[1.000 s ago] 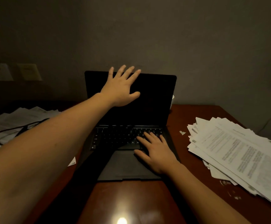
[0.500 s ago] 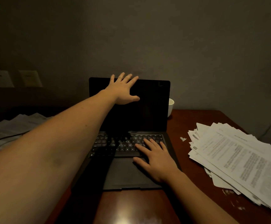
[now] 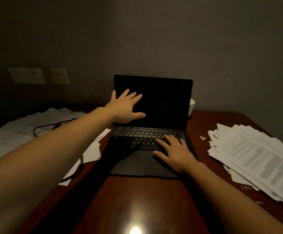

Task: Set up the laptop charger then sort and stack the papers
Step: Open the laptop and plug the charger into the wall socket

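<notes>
Left hand [image 3: 126,107] splayed flat on screen [image 3: 162,102], right hand [image 3: 174,152] flat on keyboard [image 3: 142,137], neither gripping; overpushing could strain the hinge.

Open laptop [image 3: 162,105] on the table [image 3: 137,200], screen dark. Left hand [image 3: 126,108] spread flat in front of the screen's left half. Right hand [image 3: 174,152] lies flat on the keyboard's right side. Paper stack [image 3: 255,154] right of the laptop, loose papers [image 3: 27,129] with black cable [image 3: 53,126] left of it. White cup [image 3: 191,106] behind the laptop's right edge.
</notes>
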`<state>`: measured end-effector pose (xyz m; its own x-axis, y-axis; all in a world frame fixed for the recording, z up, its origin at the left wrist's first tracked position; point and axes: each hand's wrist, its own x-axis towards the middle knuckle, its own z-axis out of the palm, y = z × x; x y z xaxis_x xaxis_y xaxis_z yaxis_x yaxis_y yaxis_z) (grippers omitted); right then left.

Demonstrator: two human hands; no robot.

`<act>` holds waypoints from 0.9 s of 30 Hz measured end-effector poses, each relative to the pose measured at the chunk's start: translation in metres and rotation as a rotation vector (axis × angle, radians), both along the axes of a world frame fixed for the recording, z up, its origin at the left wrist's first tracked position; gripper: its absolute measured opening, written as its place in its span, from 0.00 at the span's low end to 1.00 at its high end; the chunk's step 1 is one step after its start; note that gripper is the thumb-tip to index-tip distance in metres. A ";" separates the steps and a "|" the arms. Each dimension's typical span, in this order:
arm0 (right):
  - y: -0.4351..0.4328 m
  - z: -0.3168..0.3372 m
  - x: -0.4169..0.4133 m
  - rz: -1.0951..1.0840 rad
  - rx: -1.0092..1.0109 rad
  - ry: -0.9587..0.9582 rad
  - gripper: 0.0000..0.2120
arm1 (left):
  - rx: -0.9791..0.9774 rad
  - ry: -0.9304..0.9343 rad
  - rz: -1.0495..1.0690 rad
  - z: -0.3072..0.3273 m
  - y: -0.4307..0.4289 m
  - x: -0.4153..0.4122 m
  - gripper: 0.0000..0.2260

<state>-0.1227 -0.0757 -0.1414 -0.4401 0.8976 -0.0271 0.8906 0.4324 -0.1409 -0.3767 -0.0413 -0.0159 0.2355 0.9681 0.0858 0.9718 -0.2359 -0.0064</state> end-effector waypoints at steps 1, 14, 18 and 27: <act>-0.001 0.002 -0.003 -0.001 0.005 -0.008 0.33 | -0.044 -0.004 0.021 -0.004 -0.015 -0.014 0.38; -0.045 0.038 -0.172 0.320 0.079 0.169 0.24 | -0.203 -0.272 0.431 -0.033 -0.144 -0.202 0.32; -0.045 0.048 -0.212 0.301 0.022 0.232 0.20 | -0.217 -0.390 0.371 -0.048 -0.150 -0.224 0.30; -0.006 0.052 -0.266 -0.093 -0.323 0.699 0.15 | -0.085 -0.624 0.382 -0.073 -0.123 -0.267 0.26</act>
<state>-0.3890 -0.0822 -0.0897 -0.3745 0.9265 -0.0369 0.5787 0.2025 -0.7900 -0.6433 -0.1641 -0.0890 -0.1882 0.9820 0.0149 0.8029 0.1451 0.5782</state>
